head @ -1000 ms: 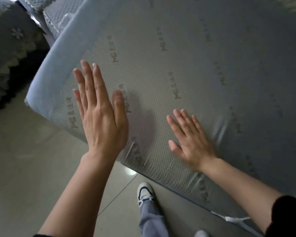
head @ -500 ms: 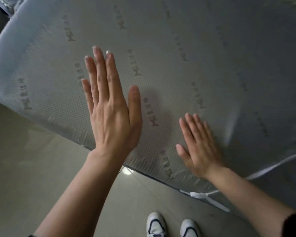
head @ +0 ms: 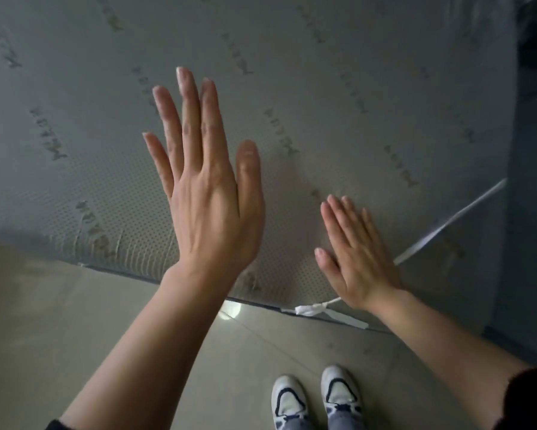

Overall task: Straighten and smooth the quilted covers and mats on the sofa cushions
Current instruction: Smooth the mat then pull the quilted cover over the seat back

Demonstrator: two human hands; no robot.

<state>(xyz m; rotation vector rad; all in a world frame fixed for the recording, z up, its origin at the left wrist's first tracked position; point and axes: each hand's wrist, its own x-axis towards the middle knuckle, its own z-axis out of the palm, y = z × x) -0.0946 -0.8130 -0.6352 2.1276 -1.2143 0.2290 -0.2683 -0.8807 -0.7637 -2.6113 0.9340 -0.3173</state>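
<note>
A large grey cushion [head: 338, 88] with a dotted non-slip underside and faint printed lettering fills the upper part of the head view, its lower edge hanging over the floor. My left hand [head: 205, 187] lies flat with straight fingers near the lower edge, left of centre. My right hand [head: 354, 252] presses flat on the cushion further right, close to the bottom edge. A white fabric tie [head: 310, 309] is knotted at the edge just below my right wrist, and its strap [head: 453, 221] runs diagonally up to the right.
Beige tiled floor [head: 59, 321] spreads below the cushion. My two white and navy shoes [head: 316, 398] stand at the bottom right. A darker grey surface [head: 534, 212] borders the cushion on the right.
The view has shifted right along the cushion; the rounded left corner and the quilted covers are out of sight. The white tie and strap now show. Both hands stay flat on the cushion.
</note>
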